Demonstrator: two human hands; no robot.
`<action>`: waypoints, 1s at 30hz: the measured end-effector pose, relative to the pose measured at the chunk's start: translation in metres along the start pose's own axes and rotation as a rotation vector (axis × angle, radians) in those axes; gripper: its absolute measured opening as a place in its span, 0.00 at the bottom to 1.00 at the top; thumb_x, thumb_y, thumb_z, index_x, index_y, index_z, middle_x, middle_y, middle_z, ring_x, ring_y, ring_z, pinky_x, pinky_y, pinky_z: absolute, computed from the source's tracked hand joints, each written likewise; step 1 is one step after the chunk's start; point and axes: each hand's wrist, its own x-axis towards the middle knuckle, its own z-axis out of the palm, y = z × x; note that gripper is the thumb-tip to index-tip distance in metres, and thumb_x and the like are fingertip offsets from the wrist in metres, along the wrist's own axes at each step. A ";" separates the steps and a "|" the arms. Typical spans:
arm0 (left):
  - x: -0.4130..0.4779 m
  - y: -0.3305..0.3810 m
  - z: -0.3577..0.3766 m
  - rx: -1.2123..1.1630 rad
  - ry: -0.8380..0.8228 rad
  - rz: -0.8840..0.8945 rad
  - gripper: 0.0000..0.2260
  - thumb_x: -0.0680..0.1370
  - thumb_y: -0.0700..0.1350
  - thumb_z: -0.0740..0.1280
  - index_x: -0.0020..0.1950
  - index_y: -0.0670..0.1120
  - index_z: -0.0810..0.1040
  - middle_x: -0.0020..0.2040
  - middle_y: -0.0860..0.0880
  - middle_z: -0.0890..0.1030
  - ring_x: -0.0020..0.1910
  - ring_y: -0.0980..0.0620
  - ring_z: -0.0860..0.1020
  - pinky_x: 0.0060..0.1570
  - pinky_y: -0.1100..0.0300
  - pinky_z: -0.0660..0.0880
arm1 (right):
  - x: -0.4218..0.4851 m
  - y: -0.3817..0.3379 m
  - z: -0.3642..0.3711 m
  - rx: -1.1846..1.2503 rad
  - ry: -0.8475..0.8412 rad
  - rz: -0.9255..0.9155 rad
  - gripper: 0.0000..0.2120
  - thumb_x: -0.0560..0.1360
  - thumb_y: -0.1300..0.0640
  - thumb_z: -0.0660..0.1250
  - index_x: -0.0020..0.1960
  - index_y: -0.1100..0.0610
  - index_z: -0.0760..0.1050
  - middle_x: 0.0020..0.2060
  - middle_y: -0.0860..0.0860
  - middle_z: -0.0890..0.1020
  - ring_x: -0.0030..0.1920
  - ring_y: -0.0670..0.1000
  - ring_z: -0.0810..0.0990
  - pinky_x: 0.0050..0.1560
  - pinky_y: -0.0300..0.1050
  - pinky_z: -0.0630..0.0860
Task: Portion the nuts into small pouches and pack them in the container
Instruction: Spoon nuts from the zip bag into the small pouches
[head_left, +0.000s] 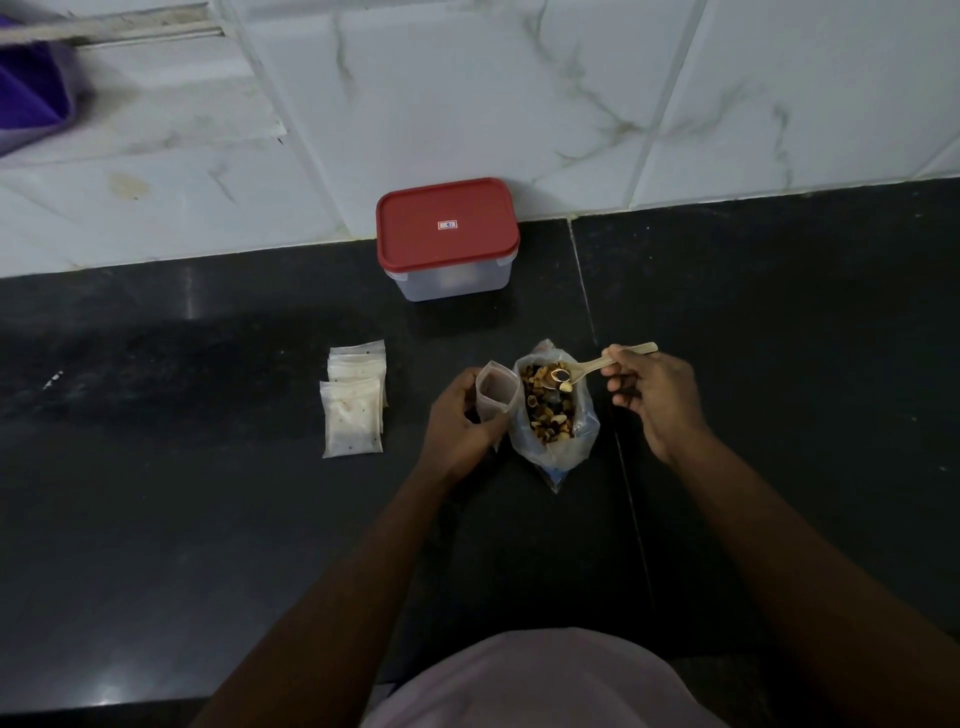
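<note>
Now at the filling step, and by the look of it early in the job. Left hand (460, 415) curls round a small clear plastic pouch (496, 395), holding it upright with its mouth open, just beside the clear plastic bag of mixed nuts (553, 421) that stands open on the black stone counter (208, 519). Right hand (657, 400) pinches the handle of a pale wooden spoon (605, 364); its bowl, carrying a few nuts, hovers over the bag's mouth. Next move, by my reckoning: carry the spoon left across the short gap and tip it into the pouch, mouth kept wide, nothing spilled. Count: one spoon, one nut bag, one pouch in hand, one clear rectangular plastic container (452, 280) with its red lid (447, 223) on, well behind by the wall. One stack of flat whitish pouches (356, 400) lies to the left; four or five edges show, exact number unclear.
</note>
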 end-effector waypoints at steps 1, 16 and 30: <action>0.000 0.001 0.000 0.004 0.007 0.014 0.20 0.76 0.35 0.73 0.65 0.49 0.76 0.58 0.54 0.80 0.56 0.62 0.79 0.52 0.67 0.78 | -0.002 -0.002 0.001 0.015 -0.007 -0.009 0.05 0.80 0.58 0.68 0.49 0.57 0.83 0.37 0.50 0.83 0.36 0.46 0.78 0.40 0.43 0.73; 0.001 0.015 -0.001 -0.031 -0.032 0.141 0.21 0.74 0.32 0.72 0.66 0.43 0.77 0.58 0.51 0.81 0.58 0.57 0.80 0.52 0.66 0.78 | -0.026 -0.030 0.028 -0.070 -0.123 -0.242 0.06 0.79 0.58 0.70 0.48 0.57 0.85 0.37 0.52 0.84 0.37 0.47 0.79 0.38 0.42 0.74; -0.005 0.023 -0.001 -0.028 -0.047 0.169 0.18 0.75 0.39 0.75 0.64 0.46 0.78 0.56 0.55 0.82 0.57 0.62 0.80 0.51 0.69 0.77 | -0.050 -0.017 0.032 -0.713 -0.309 -0.834 0.12 0.74 0.62 0.76 0.56 0.53 0.86 0.50 0.45 0.85 0.51 0.41 0.83 0.50 0.37 0.80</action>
